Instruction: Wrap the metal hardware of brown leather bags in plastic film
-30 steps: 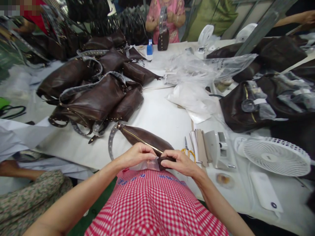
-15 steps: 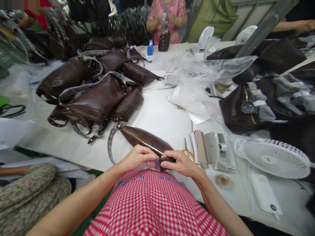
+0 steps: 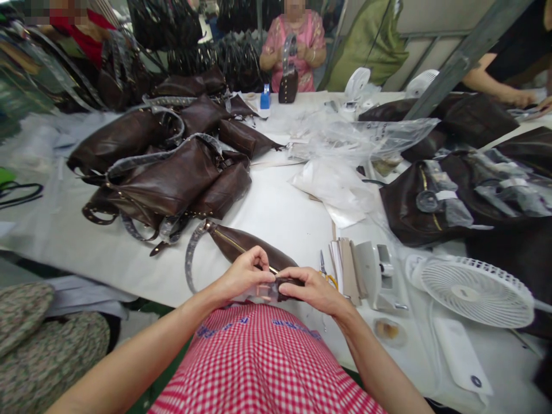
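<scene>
A dark brown leather handbag (image 3: 245, 244) with a gold zip lies on the table just beyond my hands. Its plastic-wrapped strap (image 3: 190, 261) loops out at the left and comes round towards me. My left hand (image 3: 244, 276) is closed in a pinch on clear plastic film (image 3: 262, 292) around the near part of the strap. Close beside it, my right hand (image 3: 314, 289) grips the dark strap end, thumb and fingers closed. The fingertips partly hide the strap end.
Brown bags (image 3: 168, 178) are heaped at left, more bags (image 3: 425, 201) at right. Yellow-handled scissors (image 3: 330, 278), card strips (image 3: 347, 267), a tape dispenser (image 3: 377, 276) and a white fan (image 3: 478, 290) stand right of my hands. A co-worker (image 3: 297, 43) handles a bag across the table.
My left fingers have lifted slightly and curled more over the plastic film. The right hand still grips the strap. The view has tilted up a little.
</scene>
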{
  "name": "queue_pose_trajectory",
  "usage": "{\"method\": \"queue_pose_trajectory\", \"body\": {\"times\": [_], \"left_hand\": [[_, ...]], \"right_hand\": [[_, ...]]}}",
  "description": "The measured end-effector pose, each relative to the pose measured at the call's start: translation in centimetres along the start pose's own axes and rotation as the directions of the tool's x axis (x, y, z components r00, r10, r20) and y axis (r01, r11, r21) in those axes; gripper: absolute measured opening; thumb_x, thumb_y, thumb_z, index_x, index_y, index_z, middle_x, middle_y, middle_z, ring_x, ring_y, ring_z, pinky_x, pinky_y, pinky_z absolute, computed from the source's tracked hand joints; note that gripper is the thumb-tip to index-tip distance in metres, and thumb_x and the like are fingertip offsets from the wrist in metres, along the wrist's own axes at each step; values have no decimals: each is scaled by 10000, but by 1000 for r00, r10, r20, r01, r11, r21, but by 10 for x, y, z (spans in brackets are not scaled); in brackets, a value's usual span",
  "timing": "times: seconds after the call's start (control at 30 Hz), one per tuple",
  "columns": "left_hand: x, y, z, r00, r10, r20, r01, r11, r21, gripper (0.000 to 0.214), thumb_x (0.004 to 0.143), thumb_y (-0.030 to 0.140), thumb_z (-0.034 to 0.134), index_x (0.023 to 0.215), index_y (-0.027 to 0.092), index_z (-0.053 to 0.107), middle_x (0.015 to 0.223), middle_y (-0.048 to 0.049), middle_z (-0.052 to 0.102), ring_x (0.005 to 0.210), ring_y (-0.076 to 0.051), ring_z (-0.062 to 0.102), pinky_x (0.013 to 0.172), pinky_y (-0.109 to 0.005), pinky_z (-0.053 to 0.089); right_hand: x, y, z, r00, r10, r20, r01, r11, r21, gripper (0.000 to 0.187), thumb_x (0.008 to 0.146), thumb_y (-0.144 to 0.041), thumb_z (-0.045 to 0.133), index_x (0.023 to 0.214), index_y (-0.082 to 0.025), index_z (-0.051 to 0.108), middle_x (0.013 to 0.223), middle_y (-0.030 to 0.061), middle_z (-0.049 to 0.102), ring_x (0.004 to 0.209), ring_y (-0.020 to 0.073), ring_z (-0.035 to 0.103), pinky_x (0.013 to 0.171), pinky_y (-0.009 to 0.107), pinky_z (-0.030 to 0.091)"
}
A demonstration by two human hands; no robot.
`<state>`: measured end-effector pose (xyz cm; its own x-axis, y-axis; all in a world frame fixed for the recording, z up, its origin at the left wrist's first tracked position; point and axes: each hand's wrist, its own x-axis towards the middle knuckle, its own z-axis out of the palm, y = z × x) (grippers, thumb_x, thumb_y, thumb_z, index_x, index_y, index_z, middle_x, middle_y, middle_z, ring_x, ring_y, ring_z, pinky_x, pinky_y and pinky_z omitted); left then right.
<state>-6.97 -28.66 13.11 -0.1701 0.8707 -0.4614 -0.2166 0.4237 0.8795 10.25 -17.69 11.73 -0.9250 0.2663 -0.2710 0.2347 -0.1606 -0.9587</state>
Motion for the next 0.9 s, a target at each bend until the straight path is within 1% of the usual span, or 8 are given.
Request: {"method": "queue_pose_trajectory", "body": {"times": [0.07,0.1,0.17,0.23,0.3,0.53,0.73,0.9], "left_hand": [[1,6,1,992,121,-31,-113,976,187,291,710,261,702,850,195,456,758,28,560,625,-135,573,572,-261,467],[-1,10,2,970,239,-53,-208,919,335,241,740,256,683,847,191,478,792,8,560,700,-153,577,633,-287,477],[-8,19,6,870,491,-37,-361,687,630,138,788,235,650,828,181,529,855,-26,552,831,-183,548,749,-331,458],[-17,25,12,785,619,35,-392,453,801,71,817,211,623,815,177,561,892,-47,548,878,-203,515,788,-354,425],[-26,26,20,776,628,67,-350,340,873,49,821,188,608,802,175,565,889,-52,555,856,-209,505,760,-355,410],[-29,11,39,799,596,-77,-119,283,952,119,834,233,593,747,184,529,809,-34,543,782,-205,501,701,-349,388],[-33,10,45,823,560,-96,-56,248,967,37,839,169,534,808,188,526,888,-52,584,836,-214,528,711,-353,387],[-37,12,48,819,564,-106,-7,196,981,45,849,232,538,837,190,532,888,-72,602,824,-233,534,692,-363,381]], "right_hand": [[2,1,-2,1000,6,-23,-5,997,72,172,785,-295,667,911,-188,712,805,-13,672,726,116,579,688,225,436],[3,3,-2,999,11,-31,-8,993,118,179,784,-313,678,910,-188,705,804,-15,672,723,114,581,690,226,438],[6,7,-3,999,22,-50,-11,978,206,205,784,-349,694,912,-189,689,799,-17,670,716,114,586,694,230,441],[9,11,-4,996,28,-84,-5,965,261,229,780,-370,707,917,-189,678,791,-19,668,707,114,588,692,234,441],[12,14,-4,992,30,-120,6,959,285,247,773,-380,718,923,-189,673,793,-20,668,700,113,585,683,232,438],[14,16,2,980,-5,-197,46,978,203,256,761,-389,723,899,-178,675,776,-20,645,690,116,554,648,225,420],[12,16,4,978,-5,-208,46,980,194,290,743,-412,733,902,-180,664,790,-15,639,703,126,553,669,243,434],[10,16,3,979,-15,-206,58,977,205,283,741,-411,735,891,-181,663,778,-15,637,694,124,547,656,241,424]]}}
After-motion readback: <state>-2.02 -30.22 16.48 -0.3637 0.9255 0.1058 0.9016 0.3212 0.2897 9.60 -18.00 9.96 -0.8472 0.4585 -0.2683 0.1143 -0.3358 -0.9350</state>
